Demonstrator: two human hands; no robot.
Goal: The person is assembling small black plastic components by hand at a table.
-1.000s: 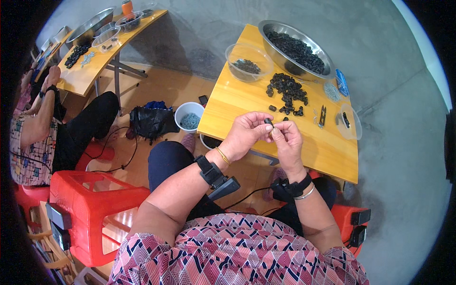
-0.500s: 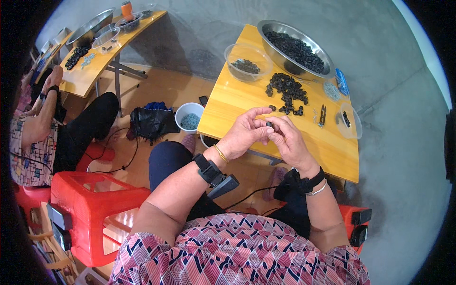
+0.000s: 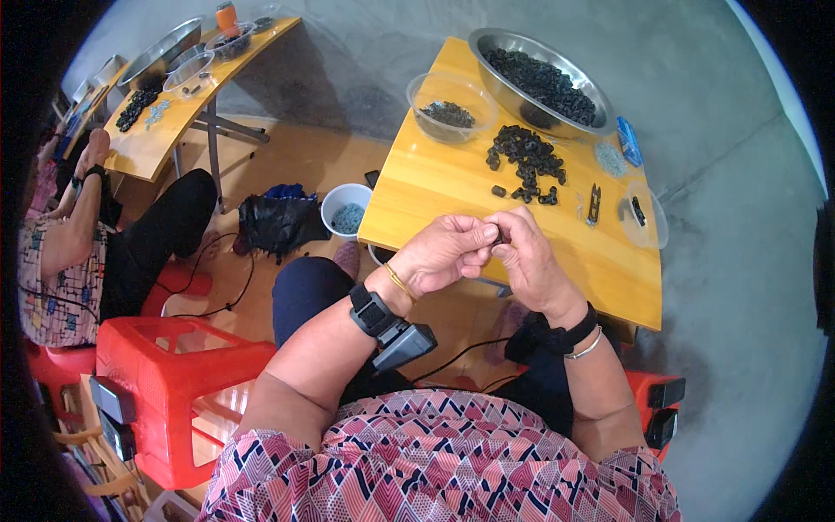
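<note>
Over the near edge of the yellow table [image 3: 409,204], my two hands meet at a small black part [image 3: 497,237]. My left hand [image 3: 445,250] is closed, thumb and forefinger pressed to it. My right hand [image 3: 533,263] pinches the same part from the other side; much of it hides behind the fingers. Just beyond lies a loose pile of small black parts [image 3: 527,158], with a single black piece [image 3: 498,190] nearest my hands. To the right of the pile rests a slim black hand tool [image 3: 594,207], possibly snips.
At the back stand a steel basin [image 3: 598,122] of black parts and a clear bowl [image 3: 421,97]. Small silvery pieces [image 3: 611,160], a blue packet [image 3: 629,142] and a clear dish [image 3: 654,230] line the right. A white bucket [image 3: 329,209], red stool [image 3: 165,383] and another person [image 3: 65,252] are left.
Both hands have come slightly nearer to me, still joined at the black part. My left hand has turned, and its fingers are more curled under the thumb.
</note>
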